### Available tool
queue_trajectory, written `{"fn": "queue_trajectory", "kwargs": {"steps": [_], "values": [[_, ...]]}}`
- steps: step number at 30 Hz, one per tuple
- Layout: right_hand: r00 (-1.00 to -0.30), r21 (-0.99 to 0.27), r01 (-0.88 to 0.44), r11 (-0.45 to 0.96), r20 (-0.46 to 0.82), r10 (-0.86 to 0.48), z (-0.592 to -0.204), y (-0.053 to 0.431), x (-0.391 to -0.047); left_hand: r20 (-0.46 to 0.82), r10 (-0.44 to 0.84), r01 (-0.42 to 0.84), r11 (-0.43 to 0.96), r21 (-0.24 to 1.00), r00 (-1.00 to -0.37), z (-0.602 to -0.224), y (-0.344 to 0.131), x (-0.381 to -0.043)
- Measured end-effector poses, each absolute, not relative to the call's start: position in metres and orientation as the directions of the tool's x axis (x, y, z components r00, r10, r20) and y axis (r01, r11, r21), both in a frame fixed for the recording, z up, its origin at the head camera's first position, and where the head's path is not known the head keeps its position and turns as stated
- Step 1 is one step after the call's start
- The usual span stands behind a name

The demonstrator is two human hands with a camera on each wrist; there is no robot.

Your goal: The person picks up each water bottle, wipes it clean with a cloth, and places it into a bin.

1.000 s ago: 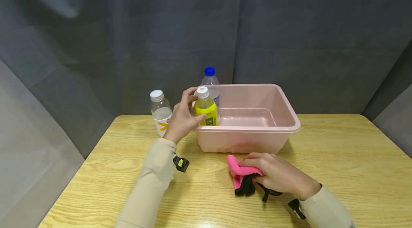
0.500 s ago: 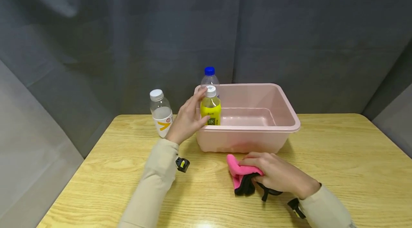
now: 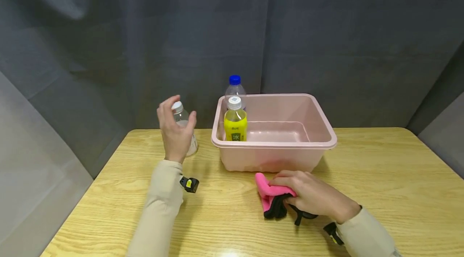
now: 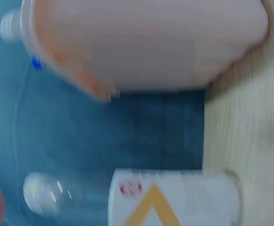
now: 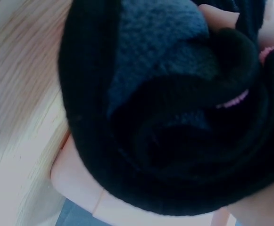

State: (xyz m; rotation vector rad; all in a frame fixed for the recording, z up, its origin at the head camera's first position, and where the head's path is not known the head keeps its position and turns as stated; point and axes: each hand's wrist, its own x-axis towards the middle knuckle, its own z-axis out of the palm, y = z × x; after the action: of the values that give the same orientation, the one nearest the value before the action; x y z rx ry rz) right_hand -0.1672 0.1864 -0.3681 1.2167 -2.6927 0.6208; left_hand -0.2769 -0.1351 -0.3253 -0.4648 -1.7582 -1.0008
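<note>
My left hand (image 3: 177,134) is raised in front of a clear bottle (image 3: 193,147) with a white cap and white label, its thumb and fingers spread and nothing gripped. The left wrist view shows that bottle (image 4: 174,197) apart from the fingertips at the edge. Inside the pink plastic basin (image 3: 275,145), at its left end, a yellow-labelled drink bottle (image 3: 235,126) stands upright. Behind it is a blue-capped clear bottle (image 3: 235,88), its lower part hidden. In front of the basin, my right hand (image 3: 311,194) grips a bunched pink and black fleecy cloth item (image 3: 270,192) on the table.
The wooden table (image 3: 384,176) reaches back to a dark grey curtain (image 3: 344,39). Lighter grey panels flank both sides. A black strap (image 3: 299,216) hangs below the right palm. The basin's rim stands well above the tabletop.
My left hand has let go of the yellow-labelled bottle, which stays in the basin, and moved left to the white-labelled bottle. The right hand still holds the cloth item in place.
</note>
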Motion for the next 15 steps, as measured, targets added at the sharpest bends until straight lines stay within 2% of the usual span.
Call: {"fn": "queue_trajectory", "kwargs": {"steps": [3,6,8,11,15], "values": [[-0.667,-0.311,-0.743,0.592,0.282,-0.69,-0.368,0.186,-0.167,0.818,-0.24,0.573,0.611,0.546,-0.523,-0.33,-0.151,-0.282],[-0.667,-0.3,-0.745,0.596,0.291,-0.686,-0.369,0.185,-0.166,0.691,-0.265,0.439,0.608,0.661,-0.673,-0.337,-0.163,-0.287],[-0.664,-0.293,-0.747,0.597,0.292,-0.688,-0.369,0.184,-0.167,0.606,-0.27,0.37,0.587,0.72,-0.748,-0.342,-0.169,-0.292],[-0.66,-0.291,-0.751,0.593,0.289,-0.693,-0.368,0.182,-0.167,0.509,-0.267,0.307,0.546,0.78,-0.818,-0.35,-0.175,-0.299],[-0.662,-0.292,-0.749,0.594,0.293,-0.69,-0.367,0.183,-0.166,0.463,-0.222,0.286,0.542,0.79,-0.858,-0.353,-0.182,-0.304]]}}
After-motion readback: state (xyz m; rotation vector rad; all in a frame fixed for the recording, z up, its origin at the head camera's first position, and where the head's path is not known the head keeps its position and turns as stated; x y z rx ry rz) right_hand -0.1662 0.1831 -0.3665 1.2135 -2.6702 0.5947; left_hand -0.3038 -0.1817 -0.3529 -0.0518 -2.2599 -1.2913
